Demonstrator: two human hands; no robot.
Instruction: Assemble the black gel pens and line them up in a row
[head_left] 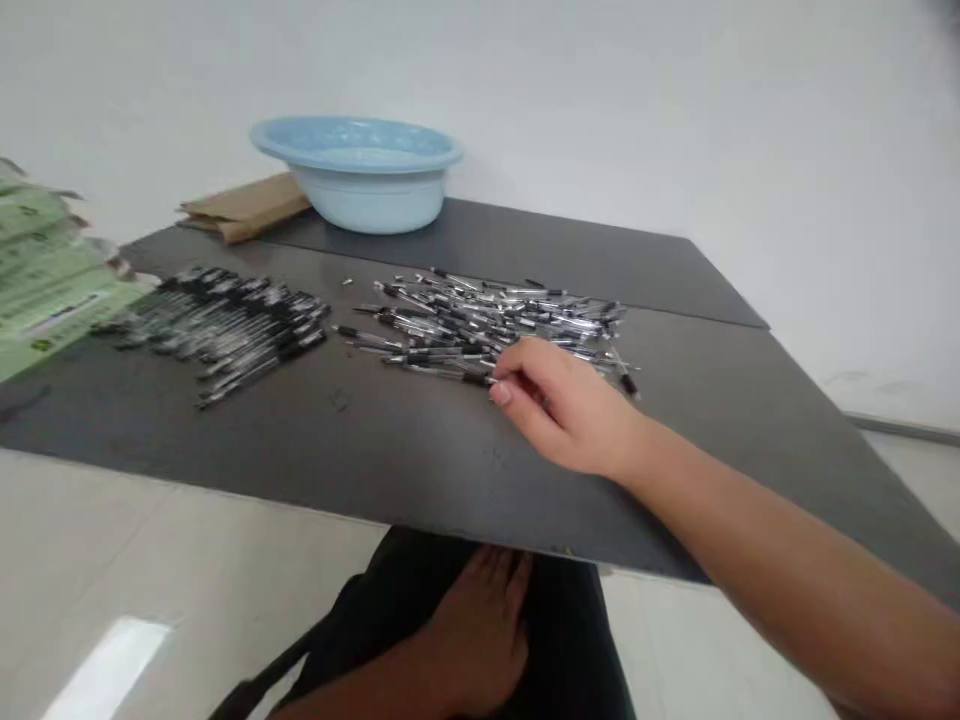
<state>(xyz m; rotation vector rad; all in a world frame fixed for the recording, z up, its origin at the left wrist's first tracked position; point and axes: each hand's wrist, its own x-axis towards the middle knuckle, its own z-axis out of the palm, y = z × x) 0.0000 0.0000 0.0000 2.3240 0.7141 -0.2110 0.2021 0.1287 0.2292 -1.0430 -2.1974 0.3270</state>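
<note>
My right hand (566, 405) is over the near edge of a loose pile of pens (465, 315), with thumb and forefinger closed on the end of a clear pen with a black grip (446, 373). The pens are clear-barrelled with black grips and point in many directions. To the left, a second group of pens (247, 325) lies more neatly, side by side. Below the table edge, my left hand (480, 630) rests flat on my lap with its fingers stretched out, holding nothing.
A light blue basin (367, 190) stands at the back of the dark table (420, 450), beside a folded brown paper bag (244, 205). At the left edge is a green printed box or bag (56, 265). A white wall rises behind the table.
</note>
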